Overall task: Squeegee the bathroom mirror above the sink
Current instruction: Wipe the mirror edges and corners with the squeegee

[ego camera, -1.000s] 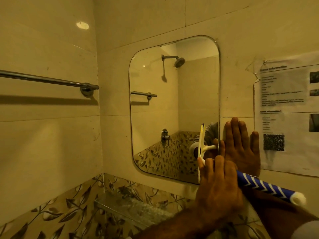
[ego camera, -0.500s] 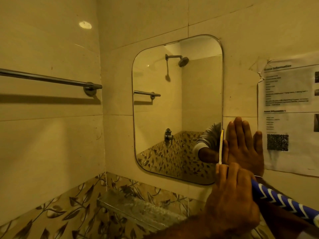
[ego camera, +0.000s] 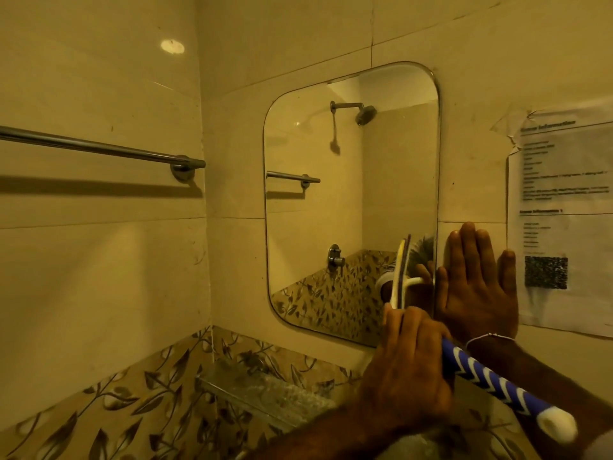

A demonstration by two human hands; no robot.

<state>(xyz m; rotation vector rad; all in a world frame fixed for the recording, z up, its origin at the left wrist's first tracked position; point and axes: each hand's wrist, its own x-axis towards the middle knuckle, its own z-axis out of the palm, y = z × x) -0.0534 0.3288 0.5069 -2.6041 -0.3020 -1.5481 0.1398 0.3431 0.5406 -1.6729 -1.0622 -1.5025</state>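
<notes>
The rounded rectangular mirror (ego camera: 331,207) hangs on the beige tiled wall. My left hand (ego camera: 408,370) grips the squeegee (ego camera: 399,273) where its blue handle with white chevrons meets the white head. The blade stands upright against the glass in the mirror's lower right part, a little in from the right edge. The handle runs down to the right and ends in a white cap. My right hand (ego camera: 477,283) lies flat on the wall tile just right of the mirror, fingers spread and pointing up, behind the left hand.
A chrome towel bar (ego camera: 99,147) is fixed to the left wall. A printed paper sheet (ego camera: 564,207) is stuck to the wall right of my right hand. A glass shelf (ego camera: 265,393) juts out below the mirror, over leaf-patterned tiles.
The blade reached the mirror's right edge half a second ago and is now back on the glass, further left. My right hand stays flat on the wall. The view has shifted left.
</notes>
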